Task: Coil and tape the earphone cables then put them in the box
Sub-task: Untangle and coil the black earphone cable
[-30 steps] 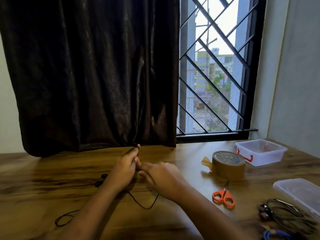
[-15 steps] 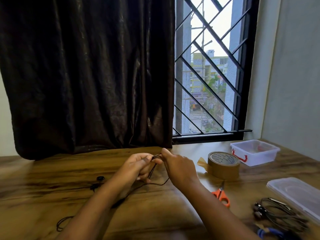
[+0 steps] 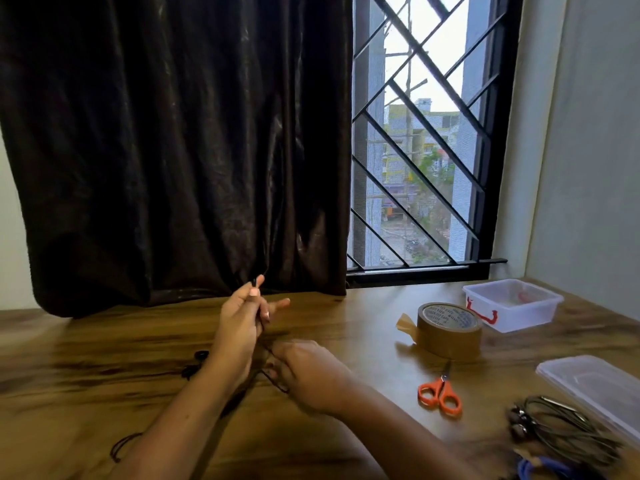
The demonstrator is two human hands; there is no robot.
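Left hand (image 3: 242, 323): raised above the table (image 3: 104, 358), thumb and forefinger pinched together on the plug end (image 3: 254, 283) of the black earphone cable (image 3: 281, 389); one finger sticks out straight toward the window.
Right hand (image 3: 311, 372): lower, close over the wood, just right of the left wrist; fingers curled in on the same cable. Motion blur hides the exact pinch.
Cable run: from the left pinch it drops along the palm to the right hand and bows out in a small loop at the right fingertips. The rest trails under the left forearm to a loose loop at the near left edge.
Earbuds (image 3: 201, 355): on the table just left of the left wrist, outside both grips.
Box (image 3: 512, 303): clear plastic with red handles, open, far right by the window, well apart from the hands.
Lid (image 3: 595, 386): flat on the table nearer than the box.
Tape roll (image 3: 450, 329): brown, between the hands and the box, loose tab on its left.
Scissors (image 3: 440, 393): orange handles, just in front of the roll.
Grey earphones (image 3: 561, 424): coiled beside the lid; a blue cable (image 3: 547, 469) lies at the bottom edge.
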